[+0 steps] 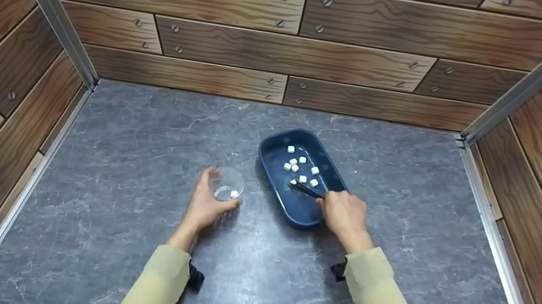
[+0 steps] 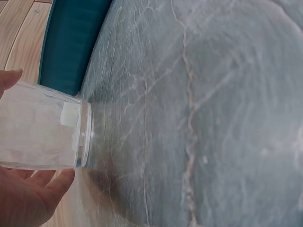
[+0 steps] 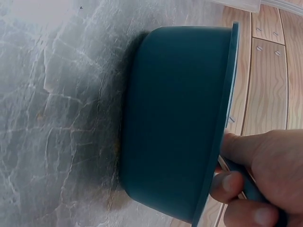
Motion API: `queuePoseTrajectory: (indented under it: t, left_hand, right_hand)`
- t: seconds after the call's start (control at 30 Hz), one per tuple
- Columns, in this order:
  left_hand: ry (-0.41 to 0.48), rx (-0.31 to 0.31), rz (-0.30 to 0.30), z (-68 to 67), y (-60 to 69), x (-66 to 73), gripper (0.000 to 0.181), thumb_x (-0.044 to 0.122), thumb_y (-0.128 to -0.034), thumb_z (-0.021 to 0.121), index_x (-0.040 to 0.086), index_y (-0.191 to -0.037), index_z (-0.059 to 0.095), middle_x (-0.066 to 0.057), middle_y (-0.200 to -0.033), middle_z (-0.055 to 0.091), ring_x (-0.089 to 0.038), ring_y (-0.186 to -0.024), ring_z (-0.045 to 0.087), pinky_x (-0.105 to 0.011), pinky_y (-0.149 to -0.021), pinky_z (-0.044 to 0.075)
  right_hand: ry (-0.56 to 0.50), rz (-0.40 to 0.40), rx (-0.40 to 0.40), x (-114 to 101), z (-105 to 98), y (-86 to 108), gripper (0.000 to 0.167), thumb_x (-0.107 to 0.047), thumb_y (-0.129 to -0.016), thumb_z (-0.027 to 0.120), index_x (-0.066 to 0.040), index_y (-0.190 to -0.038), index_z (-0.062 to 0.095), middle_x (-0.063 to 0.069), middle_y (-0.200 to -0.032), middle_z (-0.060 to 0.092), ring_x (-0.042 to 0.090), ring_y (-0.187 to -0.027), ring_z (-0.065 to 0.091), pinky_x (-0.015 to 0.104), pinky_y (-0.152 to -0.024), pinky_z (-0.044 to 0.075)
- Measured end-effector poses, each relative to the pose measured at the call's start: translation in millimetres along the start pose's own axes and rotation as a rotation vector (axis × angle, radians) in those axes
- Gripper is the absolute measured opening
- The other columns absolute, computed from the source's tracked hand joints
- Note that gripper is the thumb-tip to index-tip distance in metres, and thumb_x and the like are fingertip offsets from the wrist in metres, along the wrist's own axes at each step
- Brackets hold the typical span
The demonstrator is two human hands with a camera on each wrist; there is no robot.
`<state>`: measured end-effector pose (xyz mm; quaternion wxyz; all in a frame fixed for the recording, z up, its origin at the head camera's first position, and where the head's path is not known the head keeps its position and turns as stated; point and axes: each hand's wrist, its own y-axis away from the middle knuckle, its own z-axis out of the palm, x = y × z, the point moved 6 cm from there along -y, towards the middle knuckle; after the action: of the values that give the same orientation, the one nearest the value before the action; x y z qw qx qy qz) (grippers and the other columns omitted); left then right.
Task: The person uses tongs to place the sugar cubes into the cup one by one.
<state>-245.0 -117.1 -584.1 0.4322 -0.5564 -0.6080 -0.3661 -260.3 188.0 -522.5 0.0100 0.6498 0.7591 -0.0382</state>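
My left hand (image 1: 204, 209) holds a clear cup (image 1: 227, 182) upright on the floor, with thumb and fingers on opposite sides. One white cube (image 1: 234, 194) lies at the bottom of the cup; the left wrist view shows this cube (image 2: 70, 114) through the wall. To the right stands a dark blue rectangular tub (image 1: 305, 209) with several white cubes (image 1: 302, 160) scattered inside. Over its right rim, my right hand (image 1: 345, 215) grips black tweezers (image 1: 308, 190). Their tips meet a white cube (image 1: 293, 182) in the tub; whether they pinch it I cannot tell. The tub's wall hides the tips in the right wrist view.
Grey marbled flooring (image 1: 127, 195) surrounds the cup and tub. Wood-patterned panels (image 1: 223, 42) rise at the back and both sides, with metal rails (image 1: 493, 231) along the side edges.
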Motion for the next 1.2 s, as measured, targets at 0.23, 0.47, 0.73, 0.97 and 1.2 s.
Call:
queuePoseTrajectory:
  t: [0.23,0.47,0.73,0.97,1.2]
  left_hand:
    - [-0.016,-0.011,-0.014,-0.9,1.6,-1.1,0.101,0.026,-0.0684,0.089,0.0,-0.146,0.03,-0.017,-0.138,0.051,-0.032,-0.129,0.047,-0.045,-0.105,0.038]
    - [-0.019,-0.014,-0.02,-0.8,2.0,-2.1,0.099,0.027,-0.0692,0.088,0.001,-0.146,0.031,-0.017,-0.139,0.05,-0.032,-0.129,0.046,-0.045,-0.105,0.038]
    - [0.0,-0.009,-0.013,-0.1,1.1,-2.4,0.1,0.024,-0.0681,0.089,0.0,-0.146,0.032,-0.018,-0.138,0.051,-0.032,-0.129,0.047,-0.044,-0.106,0.038]
    - [-0.007,-0.002,-0.014,-0.2,0.6,-1.8,0.099,0.024,-0.0678,0.089,0.001,-0.145,0.033,-0.017,-0.137,0.052,-0.032,-0.128,0.048,-0.043,-0.106,0.038]
    - [0.019,-0.008,0.001,-0.4,0.7,-1.4,0.099,0.021,-0.0681,0.089,-0.002,-0.145,0.032,-0.019,-0.138,0.051,-0.033,-0.129,0.047,-0.044,-0.106,0.038]
  right_hand:
    - [-0.039,-0.005,0.023,0.6,-3.7,4.9,0.033,-0.034,-0.094,0.065,-0.005,-0.079,0.071,0.016,-0.073,0.067,0.039,-0.063,0.063,0.053,-0.052,0.05]
    - [-0.121,0.009,0.026,5.6,-4.9,9.2,0.028,-0.034,-0.096,0.063,-0.009,-0.089,0.076,0.017,-0.08,0.07,0.038,-0.07,0.065,0.053,-0.056,0.05]
    - [-0.215,0.044,0.005,12.9,-6.5,16.2,0.026,-0.031,-0.096,0.063,-0.01,-0.1,0.077,0.013,-0.085,0.071,0.032,-0.071,0.065,0.05,-0.057,0.049]
    - [-0.274,0.059,0.011,13.8,-12.0,21.6,0.024,-0.031,-0.097,0.063,-0.012,-0.096,0.077,0.007,-0.078,0.07,0.025,-0.062,0.06,0.045,-0.053,0.046]
    - [-0.288,0.053,0.017,9.0,-18.0,24.5,0.025,-0.032,-0.097,0.063,-0.012,-0.1,0.078,0.004,-0.073,0.067,0.021,-0.057,0.054,0.04,-0.05,0.041]
